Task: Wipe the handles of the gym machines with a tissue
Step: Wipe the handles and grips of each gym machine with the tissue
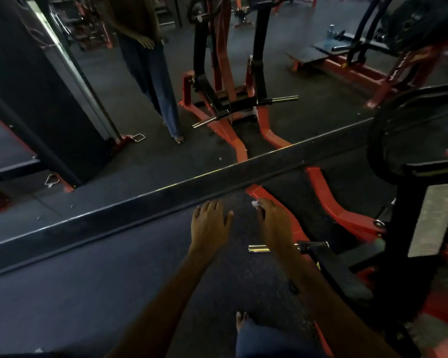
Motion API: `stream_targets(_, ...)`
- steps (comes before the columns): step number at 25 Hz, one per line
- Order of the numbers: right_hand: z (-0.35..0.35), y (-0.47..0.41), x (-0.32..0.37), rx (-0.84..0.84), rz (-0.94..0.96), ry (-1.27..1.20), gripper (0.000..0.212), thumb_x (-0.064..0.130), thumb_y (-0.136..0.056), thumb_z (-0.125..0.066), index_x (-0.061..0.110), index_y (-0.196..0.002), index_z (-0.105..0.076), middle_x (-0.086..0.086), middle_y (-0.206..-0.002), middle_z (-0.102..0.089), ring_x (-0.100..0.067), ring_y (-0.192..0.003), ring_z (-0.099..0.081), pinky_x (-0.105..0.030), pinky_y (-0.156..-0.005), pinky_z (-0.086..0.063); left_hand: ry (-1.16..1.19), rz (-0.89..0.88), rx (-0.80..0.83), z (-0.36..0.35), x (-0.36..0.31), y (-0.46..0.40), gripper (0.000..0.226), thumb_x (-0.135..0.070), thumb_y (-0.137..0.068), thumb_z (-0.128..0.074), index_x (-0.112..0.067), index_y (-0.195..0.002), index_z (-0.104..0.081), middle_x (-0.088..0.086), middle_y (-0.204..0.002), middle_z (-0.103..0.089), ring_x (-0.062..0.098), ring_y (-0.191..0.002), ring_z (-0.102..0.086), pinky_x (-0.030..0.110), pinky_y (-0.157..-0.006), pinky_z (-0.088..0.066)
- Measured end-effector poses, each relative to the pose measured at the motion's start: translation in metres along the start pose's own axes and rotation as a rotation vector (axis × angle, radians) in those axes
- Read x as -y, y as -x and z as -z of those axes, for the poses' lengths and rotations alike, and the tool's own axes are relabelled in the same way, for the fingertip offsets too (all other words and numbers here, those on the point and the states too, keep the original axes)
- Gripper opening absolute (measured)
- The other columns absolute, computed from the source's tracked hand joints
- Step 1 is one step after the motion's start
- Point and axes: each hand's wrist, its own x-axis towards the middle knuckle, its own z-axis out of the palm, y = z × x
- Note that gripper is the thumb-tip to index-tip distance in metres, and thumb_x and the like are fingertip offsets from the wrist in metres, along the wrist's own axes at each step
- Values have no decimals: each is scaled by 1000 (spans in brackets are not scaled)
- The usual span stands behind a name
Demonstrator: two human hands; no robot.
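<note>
Two bare hands are held out over the dark speckled rubber floor (93,288), in front of the black base strip (140,205) of a wall mirror (93,120). The left hand (209,226) is spread flat, palm down, its fingers straight and apart, and nothing is held in it. A small crumpled white tissue (256,203) is pinched at the fingertips of the right hand (274,223), whose fingers are curled over it; only a scrap of the tissue is seen beyond them. Just beneath the right wrist, a short polished chrome bar (259,248) is seen projecting from the black arm (313,246) of a red and black steel gym machine (347,218), which stands at the right edge of the floor. The tissue is held apart from that bar, above the red foot of the frame. A large black weight plate (409,130) is mounted on the machine further right. In the mirror, the machine and a standing figure in blue trousers are reflected
</note>
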Motion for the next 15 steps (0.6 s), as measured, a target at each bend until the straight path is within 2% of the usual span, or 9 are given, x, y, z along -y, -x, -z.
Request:
stream_targets(4, -21, -75, -7, -56, -21, 33, 12, 8, -84, -61, 7, -93, -68, -12, -85, -71, -29, -77, -67, -38, -69, -54, 6, -60, 3, 5, 12, -83, 48, -43, -101, -38, -16, -141, -43, 3, -145, -47, 16, -136, -39, 35, -114, -24)
stream_targets(10, -48, -174, -22, -117, -99, 39, 15, 4, -83, -62, 8, -96, -69, -7, -94, -72, -24, -87, -68, -41, -76, -54, 46, -198, 8, 1, 24, -204, 50, -43, -101, -40, -14, -142, -43, 6, -146, -47, 20, -137, -39, 37, -115, -23)
stream_targets(15, -66, -246, -46, -300, -287, 180, 16, 2, -81, -63, 9, -94, -69, -4, -92, -73, -23, -85, -69, -40, -75, -55, 60, -447, 57, -21, 27, -334, 51, -44, -102, -36, -14, -143, -43, 6, -146, -47, 21, -138, -38, 37, -115, -22)
